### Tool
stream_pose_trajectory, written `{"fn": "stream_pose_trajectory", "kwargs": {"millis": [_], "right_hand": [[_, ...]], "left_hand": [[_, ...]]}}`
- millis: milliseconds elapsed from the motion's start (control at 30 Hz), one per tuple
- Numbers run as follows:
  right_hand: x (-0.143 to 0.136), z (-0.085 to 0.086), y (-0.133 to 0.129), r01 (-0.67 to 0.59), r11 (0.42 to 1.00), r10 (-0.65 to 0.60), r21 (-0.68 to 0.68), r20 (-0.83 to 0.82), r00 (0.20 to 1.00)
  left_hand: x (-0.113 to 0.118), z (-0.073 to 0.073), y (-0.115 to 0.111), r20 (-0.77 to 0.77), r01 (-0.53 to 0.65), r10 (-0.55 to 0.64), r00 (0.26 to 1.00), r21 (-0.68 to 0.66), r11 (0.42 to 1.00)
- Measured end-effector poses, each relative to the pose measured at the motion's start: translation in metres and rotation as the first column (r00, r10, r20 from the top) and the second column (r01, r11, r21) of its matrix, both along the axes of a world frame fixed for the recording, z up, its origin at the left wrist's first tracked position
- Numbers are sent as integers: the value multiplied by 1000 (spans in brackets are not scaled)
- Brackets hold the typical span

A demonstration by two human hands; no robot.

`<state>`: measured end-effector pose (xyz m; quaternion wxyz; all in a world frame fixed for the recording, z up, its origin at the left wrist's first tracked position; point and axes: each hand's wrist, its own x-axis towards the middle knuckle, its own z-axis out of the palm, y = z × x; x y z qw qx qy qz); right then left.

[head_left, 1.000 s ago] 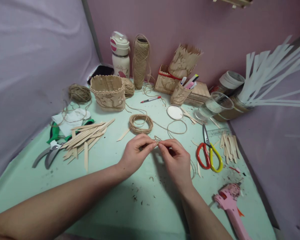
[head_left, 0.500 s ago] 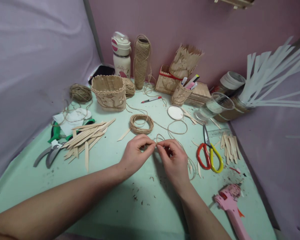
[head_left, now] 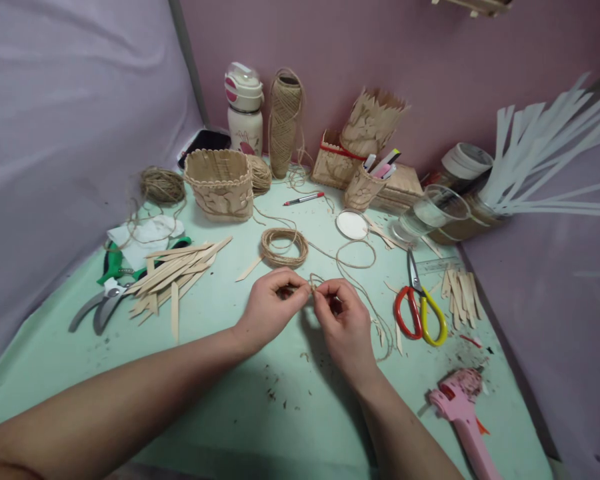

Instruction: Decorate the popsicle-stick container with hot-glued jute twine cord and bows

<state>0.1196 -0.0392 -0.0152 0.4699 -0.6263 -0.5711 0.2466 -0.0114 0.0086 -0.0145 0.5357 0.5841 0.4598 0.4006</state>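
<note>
My left hand [head_left: 273, 303] and my right hand [head_left: 344, 327] meet fingertip to fingertip above the middle of the table. Both pinch a thin piece of jute twine [head_left: 313, 279], of which a small bit shows between the fingers; the rest of it there is hidden. Just beyond my left hand lies a coil of jute twine [head_left: 284, 248]. A loose strand loops from the coil to the right, past my right hand. To the right of that hand, red-and-yellow-handled scissors [head_left: 417, 300] lie partly spread on the table.
Wooden strips [head_left: 175, 273] and green-handled pruning shears [head_left: 111, 297] lie at the left. A pink glue gun [head_left: 460, 407] rests at the front right. Behind stand a wooden basket [head_left: 219, 187], a twine spool [head_left: 284, 127], a bottle [head_left: 245, 110] and a clear plastic cup [head_left: 433, 210].
Both hands stay pinched together at the same place, with only a slight shift of the right hand's fingers and wrist. The objects on the table stay where they were.
</note>
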Motion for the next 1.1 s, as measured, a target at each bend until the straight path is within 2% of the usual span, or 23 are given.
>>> {"fn": "stream_pose_trajectory", "kwargs": {"millis": [33, 67, 100, 133, 200, 233, 267, 300, 333, 467, 500, 567, 667, 800, 1000, 1100], "right_hand": [[0, 0, -1, 0, 999, -1, 42, 22, 1000], [0, 0, -1, -3, 995, -2, 95, 56, 998], [0, 0, -2, -11, 988, -3, 152, 96, 995], [0, -1, -3, -26, 978, -3, 206, 136, 991], [2, -1, -5, -61, 958, 5, 279, 195, 981], [3, -1, -5, -71, 953, 8, 294, 207, 978], [3, -1, -5, -70, 953, 8, 295, 205, 979], [3, 0, -4, -61, 957, 6, 283, 190, 982], [3, 0, -3, -47, 965, 4, 258, 165, 986], [3, 4, 1, 4, 996, -7, 94, 27, 1000], [3, 4, 2, 8, 998, -8, 67, 2, 1000], [4, 4, 2, 20, 999, -19, 30, -44, 999], [6, 2, 2, 46, 998, -50, -34, -118, 992], [8, 1, 3, 57, 995, -68, -77, -151, 986], [8, 6, 3, 58, 998, -61, -24, -104, 993], [10, 6, 4, 61, 994, -74, -90, -154, 985]], "left_hand": [[1, 0, 1, 97, 21, -9, 995, -130, 991], [1, 0, 3, 212, 74, -13, 977, -281, 957], [2, 0, 5, 334, 155, -3, 942, -430, 890], [2, 0, 6, 442, 251, 25, 896, -552, 795], [2, -1, 9, 576, 412, 101, 811, -685, 600], [2, -1, 10, 604, 457, 128, 786, -708, 538], [2, -2, 10, 618, 476, 139, 774, -712, 516], [1, -3, 10, 621, 472, 130, 773, -701, 535], [1, -4, 10, 611, 448, 104, 785, -675, 586], [1, -6, 10, 427, 229, -23, 904, -437, 870], [1, -6, 10, 363, 186, -47, 931, -359, 915], [0, -5, 10, 251, 147, -91, 964, -215, 966], [-2, -3, 9, 135, 150, -138, 981, -86, 985], [-2, -2, 8, 58, 153, -153, 987, 4, 988], [-2, -4, 9, -16, 197, -196, 980, 26, 980], [-2, -3, 8, -148, 243, -231, 962, 67, 968]]}}
